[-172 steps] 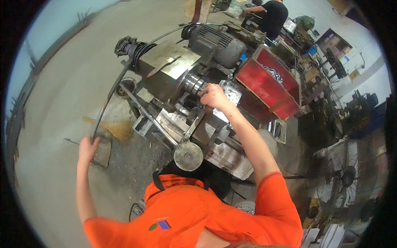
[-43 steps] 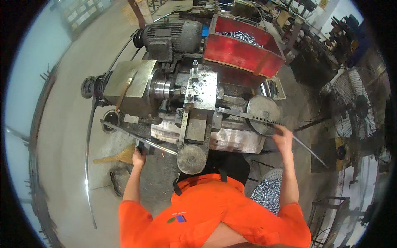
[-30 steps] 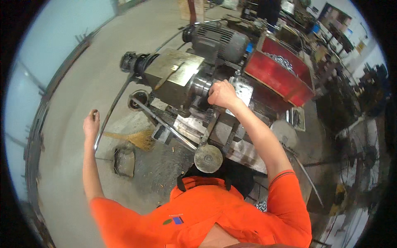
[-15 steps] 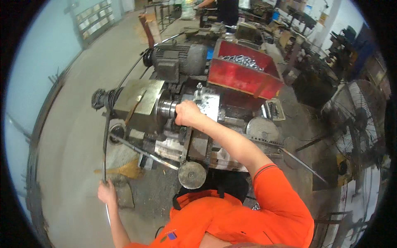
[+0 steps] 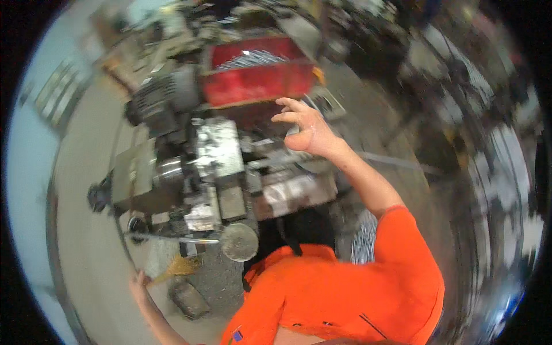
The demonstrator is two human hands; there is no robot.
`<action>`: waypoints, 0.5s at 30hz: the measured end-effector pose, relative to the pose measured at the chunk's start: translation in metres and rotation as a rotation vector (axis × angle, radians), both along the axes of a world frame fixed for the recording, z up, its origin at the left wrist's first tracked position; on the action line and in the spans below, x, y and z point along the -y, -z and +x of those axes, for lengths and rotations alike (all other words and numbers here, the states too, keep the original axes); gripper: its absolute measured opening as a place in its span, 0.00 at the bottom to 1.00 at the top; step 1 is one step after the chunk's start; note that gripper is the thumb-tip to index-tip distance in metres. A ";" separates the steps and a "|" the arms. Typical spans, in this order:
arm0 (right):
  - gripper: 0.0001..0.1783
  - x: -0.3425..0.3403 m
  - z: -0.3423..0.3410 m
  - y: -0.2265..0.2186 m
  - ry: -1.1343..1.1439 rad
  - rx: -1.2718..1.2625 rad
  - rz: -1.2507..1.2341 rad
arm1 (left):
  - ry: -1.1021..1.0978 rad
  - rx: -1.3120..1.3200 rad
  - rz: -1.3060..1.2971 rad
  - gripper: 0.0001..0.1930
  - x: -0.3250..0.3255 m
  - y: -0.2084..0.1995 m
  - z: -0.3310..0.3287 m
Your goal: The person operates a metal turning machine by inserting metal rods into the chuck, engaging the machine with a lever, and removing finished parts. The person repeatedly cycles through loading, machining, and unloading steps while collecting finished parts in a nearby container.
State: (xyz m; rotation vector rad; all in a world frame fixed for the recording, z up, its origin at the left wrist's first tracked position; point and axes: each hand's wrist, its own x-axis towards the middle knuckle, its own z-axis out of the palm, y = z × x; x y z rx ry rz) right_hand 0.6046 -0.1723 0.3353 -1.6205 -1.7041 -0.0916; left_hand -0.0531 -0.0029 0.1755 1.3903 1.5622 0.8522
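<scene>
My right hand (image 5: pixel 307 129) is raised over the right part of a lathe-like machine, fingers spread, with nothing visible in it. Just beyond it stands a red metal bin (image 5: pixel 259 83) of small shiny metal parts (image 5: pixel 253 58). My left hand (image 5: pixel 140 282) is low at the left, closed around the lower end of a long thin metal rod (image 5: pixel 127 246); blur softens its fingers. Between my hands are the machine's bright round chuck (image 5: pixel 169 167), its boxy headstock (image 5: pixel 133 175) and a shiny carriage (image 5: pixel 220 148). A round handwheel (image 5: pixel 239 242) sits near my waist.
A grey motor (image 5: pixel 167 98) stands behind the headstock. A lever bar (image 5: pixel 178 237) juts out beside the handwheel. On the floor lie a straw broom (image 5: pixel 183 265) and a dark pan (image 5: pixel 188 299). Loose metal parts (image 5: pixel 364 240) are heaped at my right side.
My right hand has left the chuck, moved right and opened. My left hand stays on the rod, slightly lower. The view has swung right, so the machine appears farther left and blurred.
</scene>
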 end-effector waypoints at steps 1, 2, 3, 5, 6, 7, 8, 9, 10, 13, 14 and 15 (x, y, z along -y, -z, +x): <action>0.26 0.032 0.014 0.020 0.081 -0.070 -0.043 | -0.083 0.015 0.100 0.19 0.006 0.005 0.003; 0.26 0.064 0.030 0.039 0.150 -0.150 -0.091 | -0.113 0.103 -0.065 0.20 -0.005 0.018 -0.032; 0.25 0.099 0.053 0.064 0.244 -0.160 -0.096 | -0.153 0.181 -0.242 0.22 -0.022 0.029 -0.058; 0.22 0.180 0.102 0.118 0.514 -0.238 -0.184 | -0.169 0.234 -0.275 0.18 -0.025 0.030 -0.050; 0.20 0.215 0.116 0.142 0.766 -0.197 -0.293 | -0.177 0.219 -0.289 0.18 -0.005 0.030 -0.054; 0.18 0.257 0.127 0.159 0.871 0.081 -0.406 | -0.167 0.201 -0.300 0.17 0.001 0.027 -0.048; 0.17 0.301 0.133 0.177 0.933 0.061 -0.505 | -0.147 0.181 -0.304 0.17 -0.005 0.024 -0.039; 0.15 0.335 0.133 0.197 1.015 -0.055 -0.611 | -0.127 0.218 -0.336 0.17 -0.017 0.025 -0.047; 0.14 0.382 0.149 0.248 1.140 -0.006 -0.716 | -0.107 0.261 -0.373 0.17 -0.034 0.031 -0.058; 0.18 0.384 0.123 0.262 1.304 -0.328 -0.986 | -0.091 0.215 -0.402 0.17 -0.047 0.031 -0.077; 0.20 0.379 0.116 0.260 1.253 -0.333 -1.077 | -0.086 0.170 -0.404 0.17 -0.045 0.028 -0.081; 0.21 0.384 0.122 0.281 1.215 -0.312 -1.096 | -0.137 0.101 -0.363 0.18 -0.041 0.028 -0.086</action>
